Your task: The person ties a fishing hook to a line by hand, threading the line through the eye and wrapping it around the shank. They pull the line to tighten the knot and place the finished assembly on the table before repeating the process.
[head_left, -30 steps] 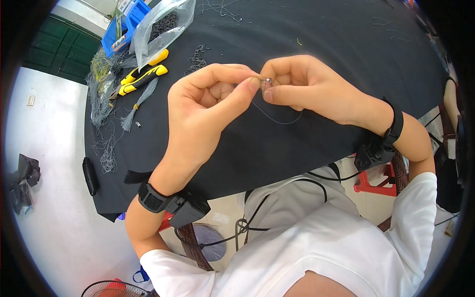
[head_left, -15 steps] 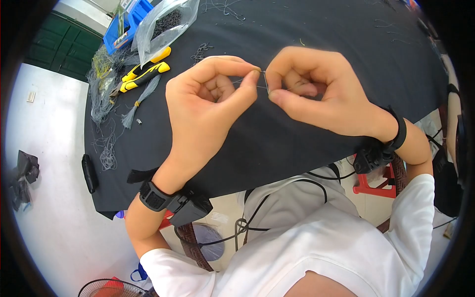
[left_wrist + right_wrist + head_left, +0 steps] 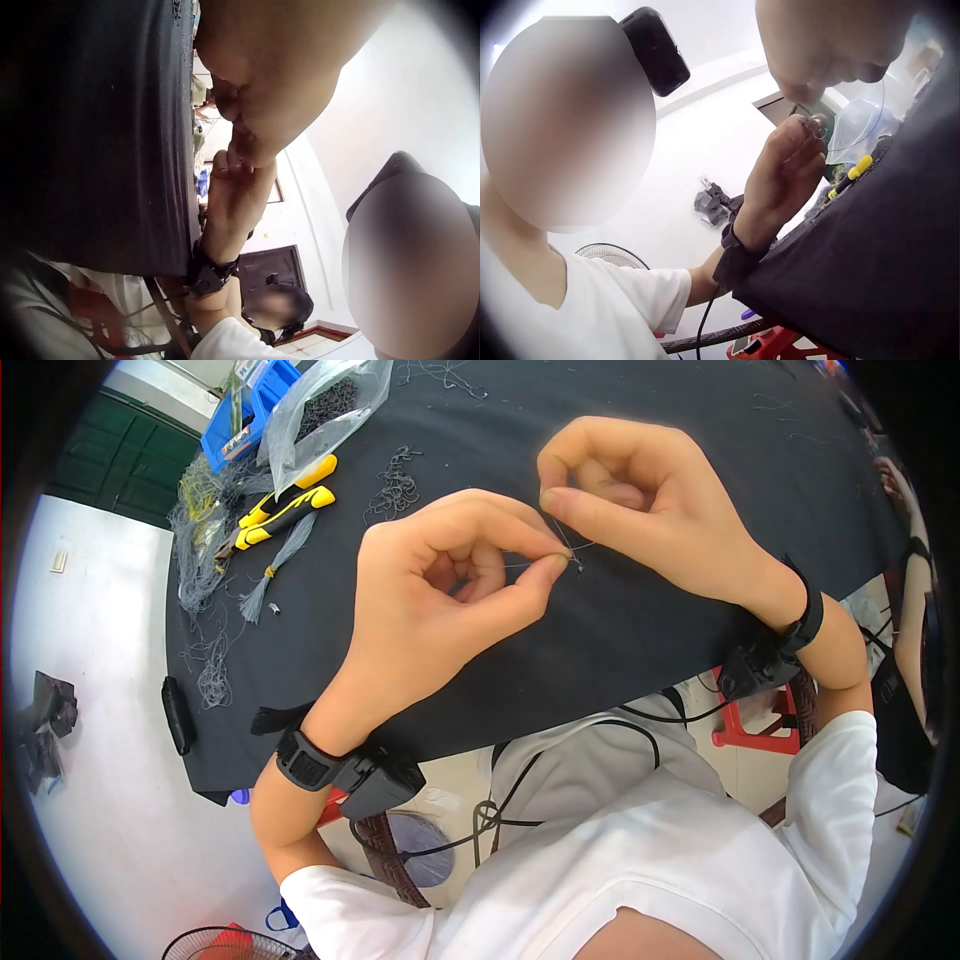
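Note:
My left hand (image 3: 425, 595) pinches a thin line (image 3: 562, 532) between thumb and forefinger. A small dark metal piece (image 3: 578, 564) shows right at those fingertips, its exact kind too small to make out. Above and to the right, my right hand (image 3: 655, 510) pinches the line's upper stretch with thumb and forefinger, so the line spans the short gap between both hands. In the right wrist view, a shiny loop (image 3: 819, 132) shows at the left hand's (image 3: 776, 176) fingertips, and the line curves away from it.
Yellow-and-black pliers (image 3: 285, 520) lie at the left of the black-covered table (image 3: 620, 630), beside a tied bundle of grey line (image 3: 268, 585). Behind them are a clear bag (image 3: 325, 420) of dark pieces and a blue bin (image 3: 225, 435). A dark tangled heap (image 3: 397, 485) lies past the left hand.
The right hand has risen away from the left hand, drawing the line between them. The left hand has shifted slightly right and down, still pinching.

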The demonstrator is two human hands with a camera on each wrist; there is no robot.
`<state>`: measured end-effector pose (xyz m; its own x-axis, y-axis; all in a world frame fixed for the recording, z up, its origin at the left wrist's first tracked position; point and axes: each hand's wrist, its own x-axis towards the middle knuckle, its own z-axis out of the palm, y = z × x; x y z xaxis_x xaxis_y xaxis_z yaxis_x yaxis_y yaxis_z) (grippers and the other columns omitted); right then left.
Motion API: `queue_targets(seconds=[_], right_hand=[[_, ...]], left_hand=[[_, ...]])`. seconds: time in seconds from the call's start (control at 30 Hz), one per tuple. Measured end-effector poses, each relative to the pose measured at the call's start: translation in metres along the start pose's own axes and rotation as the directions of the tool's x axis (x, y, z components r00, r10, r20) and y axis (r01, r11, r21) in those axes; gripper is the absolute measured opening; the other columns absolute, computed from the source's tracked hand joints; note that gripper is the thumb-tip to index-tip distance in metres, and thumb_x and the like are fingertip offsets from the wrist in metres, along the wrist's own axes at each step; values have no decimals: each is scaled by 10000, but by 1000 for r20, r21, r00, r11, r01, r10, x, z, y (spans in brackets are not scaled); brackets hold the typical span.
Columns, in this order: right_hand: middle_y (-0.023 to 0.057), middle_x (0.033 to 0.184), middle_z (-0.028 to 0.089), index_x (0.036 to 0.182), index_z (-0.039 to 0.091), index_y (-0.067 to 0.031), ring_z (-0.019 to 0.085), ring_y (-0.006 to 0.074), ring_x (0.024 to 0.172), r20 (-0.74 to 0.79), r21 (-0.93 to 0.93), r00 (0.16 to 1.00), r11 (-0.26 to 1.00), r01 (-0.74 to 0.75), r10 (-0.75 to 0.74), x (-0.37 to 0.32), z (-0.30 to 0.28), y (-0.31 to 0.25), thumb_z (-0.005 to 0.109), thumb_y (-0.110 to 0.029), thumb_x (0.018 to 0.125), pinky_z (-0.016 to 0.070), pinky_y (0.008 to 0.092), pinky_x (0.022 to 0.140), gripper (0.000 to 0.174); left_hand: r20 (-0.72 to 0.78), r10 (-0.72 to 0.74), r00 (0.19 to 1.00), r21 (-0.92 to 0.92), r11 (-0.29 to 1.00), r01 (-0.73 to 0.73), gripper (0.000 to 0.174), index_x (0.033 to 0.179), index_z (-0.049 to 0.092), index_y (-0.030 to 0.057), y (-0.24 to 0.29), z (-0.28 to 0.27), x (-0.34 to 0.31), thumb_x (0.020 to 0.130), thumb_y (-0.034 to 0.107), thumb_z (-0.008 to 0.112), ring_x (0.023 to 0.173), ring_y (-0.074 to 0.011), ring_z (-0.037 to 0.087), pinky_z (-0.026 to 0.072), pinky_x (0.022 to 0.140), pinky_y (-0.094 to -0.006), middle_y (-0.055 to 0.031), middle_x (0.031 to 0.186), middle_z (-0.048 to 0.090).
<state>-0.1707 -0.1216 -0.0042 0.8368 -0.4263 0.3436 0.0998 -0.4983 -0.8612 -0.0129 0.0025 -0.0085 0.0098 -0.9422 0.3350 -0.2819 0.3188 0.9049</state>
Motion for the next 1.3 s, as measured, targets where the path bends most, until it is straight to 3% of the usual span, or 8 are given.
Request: queue_targets(seconds=[0.13,0.23,0.33,0.43,0.73,0.93,1.03,1.3], right_hand=[[-85,544,319,839,567,13,268,11,497,47,149,991,980,-130,124,1,3,2,580,-132,835,224,211,451,145],[-90,546,336,844,558,20,278,3,491,103,197,985,968,-158,140,2,4,8,573,-131,844,225,204,447,151],[-89,547,358,836,560,14,290,-1,489,94,210,987,967,-144,127,2,7,13,576,-132,844,231,201,444,147],[-87,547,378,841,565,10,299,-4,488,34,199,982,962,-189,186,2,6,9,579,-140,845,235,196,439,151],[-90,584,439,848,575,-4,341,-16,509,-49,176,990,977,-121,131,3,4,15,594,-163,843,246,176,441,160],[-86,554,369,823,560,-2,295,-4,499,131,236,979,954,-185,157,-1,11,11,581,-126,839,224,202,442,127],[-76,542,321,805,553,4,266,13,496,133,217,979,959,-181,154,-4,15,3,579,-99,825,226,218,452,109],[-60,532,304,800,572,-18,268,26,497,90,93,996,995,-29,21,-9,18,-6,616,-69,787,232,215,461,69]], left_hand=[[-30,4,1000,-79,997,-6,109,856,615,-38,-2,-3,0,766,-93,588,604,-15,447,355,561,-148,-85,943,610],[-165,-105,981,-238,969,64,70,835,629,-56,1,3,1,765,-57,631,533,27,399,323,488,-129,-44,850,622],[-200,-138,970,-329,942,67,94,873,628,-61,-4,0,0,782,-41,632,541,28,413,324,493,-125,-27,790,611],[-196,-149,969,-338,938,75,113,898,624,-62,-4,0,0,789,-35,631,550,26,426,324,496,-123,-6,732,598],[-171,-222,960,-392,909,140,126,927,624,-52,2,-3,0,805,-19,624,594,4,487,355,526,-130,2,711,602],[-221,-253,942,-468,875,125,139,943,625,-47,-1,-2,0,810,-8,625,661,-12,545,400,605,-127,-31,787,642],[-242,-249,938,-462,880,114,143,948,625,-45,-1,-2,0,813,1,627,689,-20,564,411,637,-128,-45,824,653],[-349,-186,918,-234,966,106,103,891,637,-41,-6,3,2,796,-2,636,495,36,367,246,451,-136,79,578,479]])
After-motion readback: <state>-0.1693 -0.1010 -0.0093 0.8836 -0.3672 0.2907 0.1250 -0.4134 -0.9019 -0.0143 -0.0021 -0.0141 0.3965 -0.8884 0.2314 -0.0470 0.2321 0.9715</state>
